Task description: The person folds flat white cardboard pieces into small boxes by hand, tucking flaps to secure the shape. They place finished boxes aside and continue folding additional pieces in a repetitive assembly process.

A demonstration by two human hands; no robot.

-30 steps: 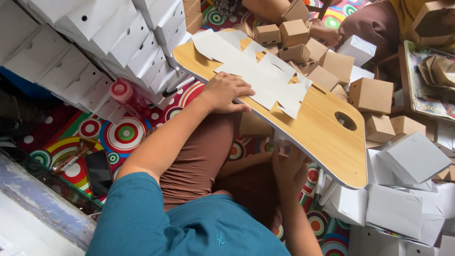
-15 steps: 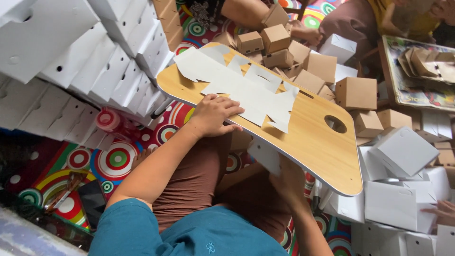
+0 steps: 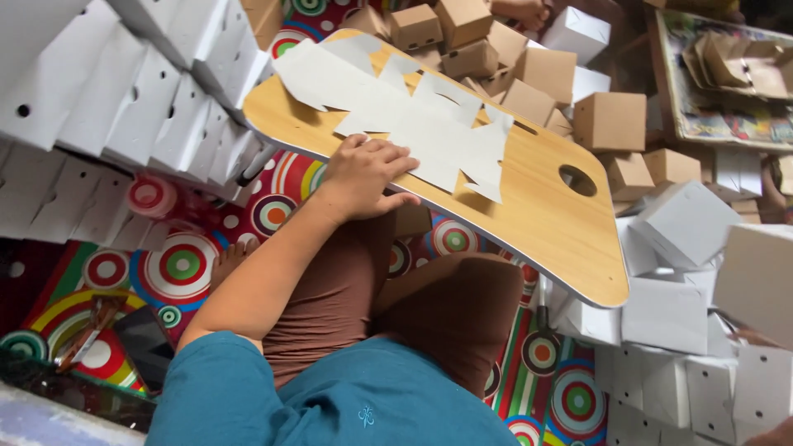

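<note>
Wood-grain lap board (image 3: 545, 223) rests tilted over the person's knees, and the left hand (image 3: 363, 177) lies flat on its near edge, fingers spread and loose, thumb hooked under the rim, closed on nothing. Its fingertips (image 3: 396, 161) touch the nearest of the white die-cut cardboard blanks (image 3: 413, 116), which lie overlapping across the far half of the board. The right hand is out of view, so its grip cannot be told.

As a judgement: the board slopes and seems steadied by one palm alone, so a shift of the knees could tip it and send the loose blanks sliding toward the brown folded boxes (image 3: 610, 120) crowded at its far edge.

Counting: one board with one oval handle hole (image 3: 576, 180); the blanks overlap too much for a sure count, perhaps three or four; about ten brown boxes show beyond the board; white folded boxes (image 3: 686, 221) are stacked in rows left and right, too many to count; one dark phone (image 3: 144, 347) lies on the circle-patterned mat (image 3: 178, 268)
</note>
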